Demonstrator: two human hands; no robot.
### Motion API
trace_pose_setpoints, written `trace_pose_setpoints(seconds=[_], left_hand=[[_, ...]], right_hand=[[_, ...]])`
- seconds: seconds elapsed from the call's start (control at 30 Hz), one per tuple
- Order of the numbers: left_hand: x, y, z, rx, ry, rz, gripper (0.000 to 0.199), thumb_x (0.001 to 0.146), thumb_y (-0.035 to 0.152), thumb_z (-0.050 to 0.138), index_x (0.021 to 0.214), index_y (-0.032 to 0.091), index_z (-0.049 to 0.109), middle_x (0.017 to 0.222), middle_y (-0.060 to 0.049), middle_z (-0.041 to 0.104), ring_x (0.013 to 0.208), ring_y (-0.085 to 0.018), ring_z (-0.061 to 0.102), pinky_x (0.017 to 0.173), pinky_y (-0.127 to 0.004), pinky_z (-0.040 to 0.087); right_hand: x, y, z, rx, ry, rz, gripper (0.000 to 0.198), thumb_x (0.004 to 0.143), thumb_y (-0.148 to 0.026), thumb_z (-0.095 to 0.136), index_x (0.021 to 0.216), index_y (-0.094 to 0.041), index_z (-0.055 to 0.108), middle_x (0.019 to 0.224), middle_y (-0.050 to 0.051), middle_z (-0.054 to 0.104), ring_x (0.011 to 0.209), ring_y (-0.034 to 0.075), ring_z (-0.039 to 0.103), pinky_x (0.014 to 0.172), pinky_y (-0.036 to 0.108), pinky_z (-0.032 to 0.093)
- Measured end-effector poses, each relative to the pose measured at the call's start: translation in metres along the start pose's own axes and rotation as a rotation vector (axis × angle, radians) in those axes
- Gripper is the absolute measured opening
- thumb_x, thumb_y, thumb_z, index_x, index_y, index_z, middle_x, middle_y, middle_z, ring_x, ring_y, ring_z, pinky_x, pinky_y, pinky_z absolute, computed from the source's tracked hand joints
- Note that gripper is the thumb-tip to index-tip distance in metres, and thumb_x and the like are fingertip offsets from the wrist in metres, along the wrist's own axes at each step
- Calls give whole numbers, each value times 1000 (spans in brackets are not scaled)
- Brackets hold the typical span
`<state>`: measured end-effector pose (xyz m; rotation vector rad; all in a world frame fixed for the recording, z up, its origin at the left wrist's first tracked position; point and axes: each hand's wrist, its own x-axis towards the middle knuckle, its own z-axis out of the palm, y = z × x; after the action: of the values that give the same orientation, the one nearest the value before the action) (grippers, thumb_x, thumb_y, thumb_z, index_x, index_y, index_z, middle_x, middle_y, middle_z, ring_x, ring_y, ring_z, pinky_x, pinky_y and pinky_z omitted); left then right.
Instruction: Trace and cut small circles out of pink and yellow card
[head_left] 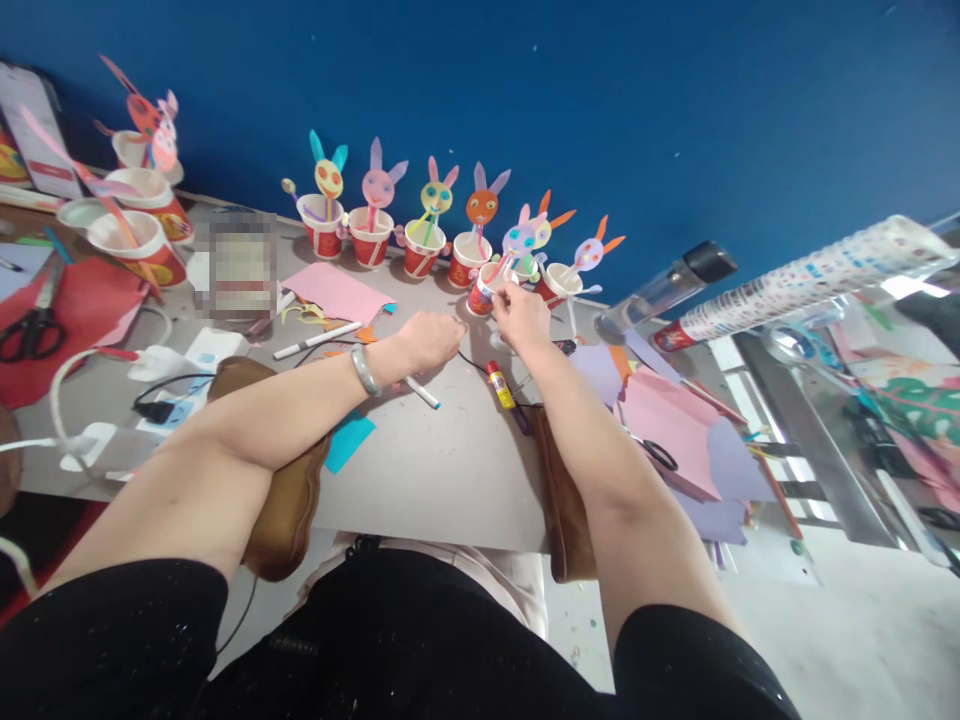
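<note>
My right hand (523, 318) is closed, thumb and fingertips pinched at the side of a small red and white paper cup (480, 298). From this cup rises a lilac paper rabbit head (519, 240) with pink ears. My left hand (433, 343) rests low over the table with its fingers curled; whatever they hold, if anything, is hidden. Just below it lies a white marker (422, 392) with a blue tip. A yellow glue stick (500, 385) with a red cap lies between my forearms.
Several cups with paper rabbits, such as an orange-faced one (481, 207), line the blue wall. Pink paper (341, 291) lies left, more pink sheets (667, 430) right. Black-handled scissors (34, 335) and a power strip (176, 395) are left. A stack of cups (817, 280) leans right.
</note>
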<state>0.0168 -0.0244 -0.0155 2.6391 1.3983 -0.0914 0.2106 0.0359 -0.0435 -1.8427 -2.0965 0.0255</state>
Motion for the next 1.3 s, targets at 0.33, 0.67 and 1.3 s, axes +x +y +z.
trace_pose_setpoints(seconds=[0.33, 0.67, 1.3], left_hand=[[0, -1, -1, -5, 2, 3, 37, 103, 20, 41, 121, 11, 72, 120, -21, 76, 113, -34, 75, 86, -39, 56], [-2, 1, -3, -5, -13, 6, 38, 103, 20, 40, 123, 10, 71, 123, -23, 74, 116, -35, 74, 87, -40, 55], [-2, 0, -4, -2, -37, 8, 39, 104, 21, 41, 127, 12, 70, 122, -22, 75, 115, -34, 74, 87, -39, 55]], right_hand=[[-3, 2, 1, 43, -3, 4, 39, 94, -30, 59, 130, -20, 71, 106, 12, 84, 106, 37, 74, 90, 48, 56], [-2, 2, 1, 2, -14, -42, 31, 98, -31, 53, 117, -21, 75, 110, 14, 82, 106, 37, 73, 87, 45, 55], [-1, 4, 2, 44, -17, -41, 46, 97, -30, 56, 140, -18, 64, 108, 14, 83, 105, 38, 74, 88, 49, 55]])
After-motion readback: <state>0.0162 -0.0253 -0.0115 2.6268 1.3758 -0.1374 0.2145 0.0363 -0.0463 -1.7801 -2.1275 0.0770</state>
